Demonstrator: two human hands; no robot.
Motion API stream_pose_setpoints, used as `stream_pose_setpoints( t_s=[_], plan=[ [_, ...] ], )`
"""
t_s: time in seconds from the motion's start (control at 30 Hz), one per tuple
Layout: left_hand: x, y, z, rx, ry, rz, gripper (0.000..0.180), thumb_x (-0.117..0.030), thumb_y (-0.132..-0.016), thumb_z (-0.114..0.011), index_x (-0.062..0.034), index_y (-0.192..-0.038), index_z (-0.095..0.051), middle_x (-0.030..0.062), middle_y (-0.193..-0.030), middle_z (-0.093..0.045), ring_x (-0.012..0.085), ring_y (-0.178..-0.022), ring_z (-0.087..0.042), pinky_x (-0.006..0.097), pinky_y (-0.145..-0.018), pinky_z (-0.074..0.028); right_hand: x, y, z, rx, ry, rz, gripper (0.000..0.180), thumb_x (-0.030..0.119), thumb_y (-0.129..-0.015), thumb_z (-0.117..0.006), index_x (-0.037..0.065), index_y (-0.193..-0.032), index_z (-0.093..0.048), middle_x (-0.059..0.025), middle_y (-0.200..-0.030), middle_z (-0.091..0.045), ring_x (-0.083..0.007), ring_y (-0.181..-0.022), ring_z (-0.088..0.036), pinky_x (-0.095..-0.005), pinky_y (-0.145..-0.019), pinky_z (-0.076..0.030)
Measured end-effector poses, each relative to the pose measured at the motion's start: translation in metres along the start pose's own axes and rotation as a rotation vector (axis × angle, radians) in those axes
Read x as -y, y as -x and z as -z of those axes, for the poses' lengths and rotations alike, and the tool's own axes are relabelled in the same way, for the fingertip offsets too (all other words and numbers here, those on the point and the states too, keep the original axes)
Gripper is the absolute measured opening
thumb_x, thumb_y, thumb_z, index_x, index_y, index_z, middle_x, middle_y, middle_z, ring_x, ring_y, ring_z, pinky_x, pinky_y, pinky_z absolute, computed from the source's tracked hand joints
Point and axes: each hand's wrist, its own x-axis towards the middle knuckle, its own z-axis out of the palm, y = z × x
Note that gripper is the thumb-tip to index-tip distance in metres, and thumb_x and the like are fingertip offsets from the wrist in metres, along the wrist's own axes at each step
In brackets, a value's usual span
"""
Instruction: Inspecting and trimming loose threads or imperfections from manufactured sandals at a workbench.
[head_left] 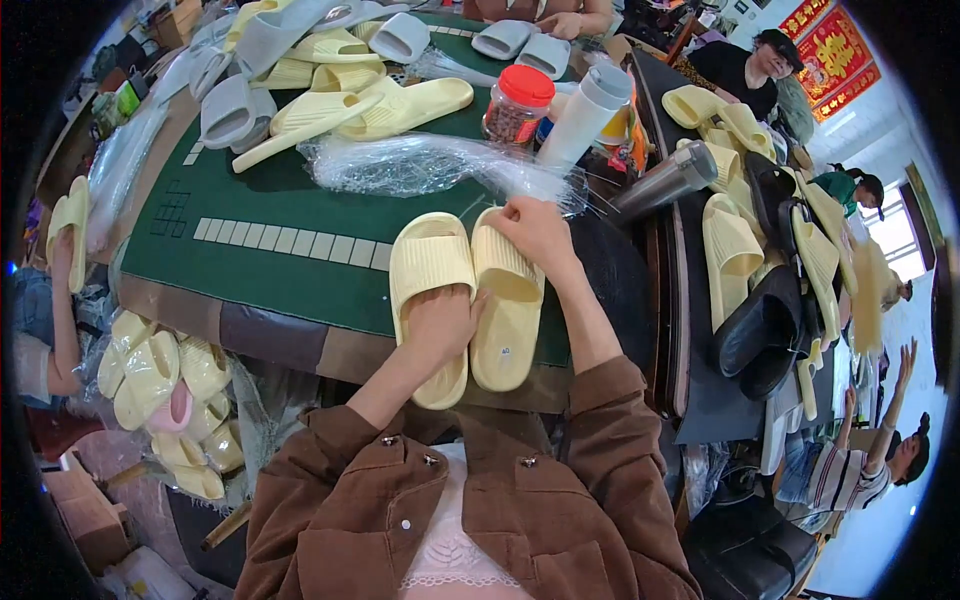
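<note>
Fingers (pixel 470 305) of the left hand (pixel 440 325) press the pale yellow foam slippers (pixel 432 262) together on the green tabletop (pixel 270 270). Right hand (pixel 538 232) grips their toes beside the clear plastic bags (pixel 420 162); bagging looks left.

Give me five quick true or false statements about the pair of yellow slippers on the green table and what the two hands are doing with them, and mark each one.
1. Two pale yellow slippers lie side by side at the near edge of the green table. True.
2. The left hand rests on the heel part of the left slipper. True.
3. The right hand grips the red-lidded jar. False: it is at the toe end of the right slipper, and the jar stands untouched farther back.
4. The clear plastic bags lie under the two slippers. False: they lie beyond them.
5. Grey slippers lie in the pile at the far left of the table. True.
</note>
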Motion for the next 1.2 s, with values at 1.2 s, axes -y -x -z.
stream_pose_setpoints(
  t_s=[1.2],
  plan=[
    [0.006, 0.014, -0.003, 0.022, -0.006, -0.074, 0.05, -0.046, -0.09, -0.048, 0.0023, -0.087, -0.062, 0.0196, -0.074, -0.062, 0.034, -0.067, -0.063, 0.044, -0.061, -0.051, 0.012, -0.014, -0.026, 0.0, -0.661, 0.043, 0.012, 0.01, -0.084, -0.06, 0.0, -0.09, -0.06, -0.0041, -0.076, -0.063, -0.0097, -0.066, -0.059, -0.0234, -0.061, -0.048]
  ],
)
